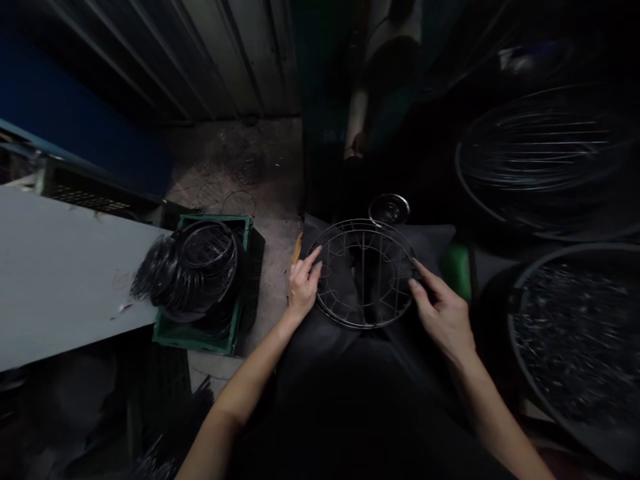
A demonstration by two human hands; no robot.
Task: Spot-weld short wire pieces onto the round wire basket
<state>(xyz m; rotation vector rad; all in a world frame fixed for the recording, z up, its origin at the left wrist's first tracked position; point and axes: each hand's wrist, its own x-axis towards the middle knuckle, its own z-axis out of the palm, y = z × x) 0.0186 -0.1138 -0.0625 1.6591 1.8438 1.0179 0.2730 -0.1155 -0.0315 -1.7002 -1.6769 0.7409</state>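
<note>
With a wide tub (512,330) at right and a green crate (196,342) at left, I have the round rack (364,273) midway, the right hand (445,317) pinching its rim between fingers (433,279), the left hand (303,285) touching the opposite side, whether pinching I cannot tell.

The wire rack (364,280) is grey, the crate (195,341) green.

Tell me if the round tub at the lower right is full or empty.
Not empty: small shiny pieces cover the visible inside of the tub; I cannot tell how deep they go.
</note>
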